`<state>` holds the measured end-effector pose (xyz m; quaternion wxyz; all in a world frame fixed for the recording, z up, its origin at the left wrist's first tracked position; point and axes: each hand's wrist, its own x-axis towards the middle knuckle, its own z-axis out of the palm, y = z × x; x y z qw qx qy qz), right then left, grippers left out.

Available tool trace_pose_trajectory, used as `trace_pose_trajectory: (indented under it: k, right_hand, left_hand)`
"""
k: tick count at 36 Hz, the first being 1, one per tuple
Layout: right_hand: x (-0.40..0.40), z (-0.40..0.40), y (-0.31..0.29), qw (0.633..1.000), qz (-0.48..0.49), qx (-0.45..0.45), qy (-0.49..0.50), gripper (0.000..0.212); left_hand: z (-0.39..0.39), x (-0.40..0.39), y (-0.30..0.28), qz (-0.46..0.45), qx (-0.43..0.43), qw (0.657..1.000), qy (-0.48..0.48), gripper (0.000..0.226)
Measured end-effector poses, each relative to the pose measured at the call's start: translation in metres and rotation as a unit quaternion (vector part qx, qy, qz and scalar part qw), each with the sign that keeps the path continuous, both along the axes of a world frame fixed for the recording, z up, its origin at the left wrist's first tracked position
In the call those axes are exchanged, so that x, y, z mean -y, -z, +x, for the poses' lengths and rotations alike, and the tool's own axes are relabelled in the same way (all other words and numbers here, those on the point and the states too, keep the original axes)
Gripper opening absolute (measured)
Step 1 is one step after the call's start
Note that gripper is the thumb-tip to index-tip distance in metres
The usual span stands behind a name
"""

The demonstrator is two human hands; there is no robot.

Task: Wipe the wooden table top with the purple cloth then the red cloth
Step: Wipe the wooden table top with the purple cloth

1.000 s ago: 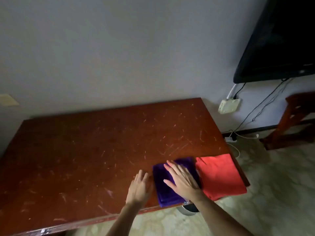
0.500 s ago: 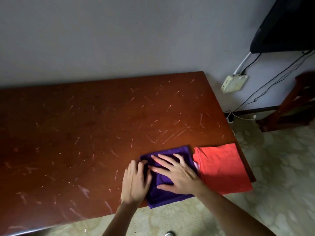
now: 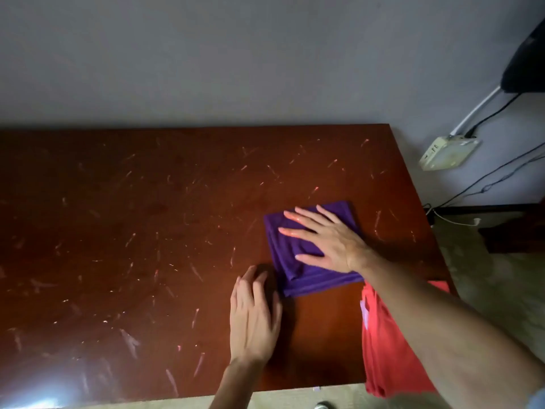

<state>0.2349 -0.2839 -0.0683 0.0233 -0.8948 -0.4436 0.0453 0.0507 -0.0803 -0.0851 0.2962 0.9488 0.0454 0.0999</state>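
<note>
A folded purple cloth (image 3: 298,270) lies on the scratched wooden table top (image 3: 147,231), right of centre. My right hand (image 3: 327,240) presses flat on top of it, fingers spread and pointing left. My left hand (image 3: 253,317) rests flat on the bare wood just in front and left of the cloth, fingertips close to its near left corner. A folded red cloth (image 3: 386,349) lies at the table's near right corner, partly hidden under my right forearm.
The table's far edge meets a grey wall. To the right, off the table, a white power adapter (image 3: 445,153) and black cables hang on the wall, with a dark screen corner (image 3: 525,69) above. Pale patterned floor shows beyond the right and near edges.
My right hand has slid the purple cloth away from the near edge and the red cloth, farther onto the table. My left hand has come off the cloth onto bare wood.
</note>
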Motion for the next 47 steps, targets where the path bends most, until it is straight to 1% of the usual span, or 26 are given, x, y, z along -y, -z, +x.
trace_pose_trajectory:
  k: [5, 8, 13, 15, 17, 19, 21, 24, 26, 30, 32, 35, 38, 41, 44, 47]
  right_hand:
    - [0.004, 0.095, 0.001, 1.0, -0.011, 0.008, 0.0, 0.065]
    - [0.005, 0.137, -0.004, 1.0, -0.002, 0.009, -0.011, 0.065]
    - [0.011, 0.196, -0.004, 0.999, -0.004, 0.002, -0.037, 0.065]
    - [0.011, 0.213, -0.003, 1.0, 0.0, -0.006, -0.018, 0.069]
    - [0.01, 0.227, -0.002, 1.0, 0.018, -0.01, 0.021, 0.075]
    - [0.009, 0.236, -0.003, 0.997, 0.03, -0.014, 0.071, 0.078]
    - [0.007, 0.237, -0.001, 0.995, 0.032, -0.017, 0.098, 0.078]
    - [0.005, 0.229, 0.002, 0.993, 0.039, -0.01, 0.114, 0.082]
    - [0.006, 0.217, 0.003, 0.989, 0.042, -0.014, 0.141, 0.087]
    - [0.009, 0.182, 0.005, 0.982, 0.029, -0.017, 0.186, 0.088]
    - [0.015, 0.158, 0.006, 0.982, 0.032, -0.017, 0.185, 0.094]
    - [0.037, 0.116, 0.005, 0.987, 0.024, -0.017, 0.156, 0.104]
    - [0.067, 0.07, 0.008, 0.993, 0.027, -0.005, 0.115, 0.094]
    - [0.102, 0.029, 0.013, 0.997, 0.031, 0.018, 0.071, 0.086]
    - [0.131, 0.004, 0.013, 0.999, 0.019, 0.025, 0.037, 0.084]
    - [0.14, -0.002, 0.01, 1.0, 0.015, 0.019, 0.019, 0.084]
  left_hand:
    - [0.022, 0.036, 0.001, 0.061, -0.007, 0.998, 0.011, 0.046]
    - [0.028, 0.044, 0.004, 0.096, -0.021, 0.995, 0.004, 0.051]
    - [0.032, 0.05, 0.014, 0.132, -0.004, 0.991, 0.0, 0.052]
    - [0.033, 0.052, 0.018, 0.139, 0.003, 0.99, -0.02, 0.052]
    - [0.035, 0.054, 0.02, 0.143, 0.011, 0.989, -0.031, 0.053]
    - [0.037, 0.054, 0.022, 0.145, 0.017, 0.989, -0.031, 0.053]
    - [0.039, 0.052, 0.022, 0.144, 0.017, 0.989, -0.028, 0.053]
    - [0.039, 0.051, 0.021, 0.139, 0.005, 0.99, -0.023, 0.052]
    - [0.038, 0.05, 0.019, 0.14, -0.007, 0.99, -0.009, 0.052]
    - [0.038, 0.051, 0.011, 0.132, -0.032, 0.991, -0.007, 0.051]
    - [0.038, 0.05, 0.009, 0.124, -0.034, 0.992, -0.002, 0.051]
    - [0.036, 0.05, 0.006, 0.117, -0.04, 0.992, 0.006, 0.051]
    - [0.034, 0.05, 0.004, 0.102, -0.037, 0.994, 0.011, 0.053]
    - [0.03, 0.049, 0.002, 0.095, -0.013, 0.995, 0.033, 0.052]
    - [0.032, 0.049, 0.002, 0.097, -0.007, 0.994, 0.046, 0.047]
    - [0.047, 0.054, 0.007, 0.103, -0.009, 0.993, 0.065, 0.046]
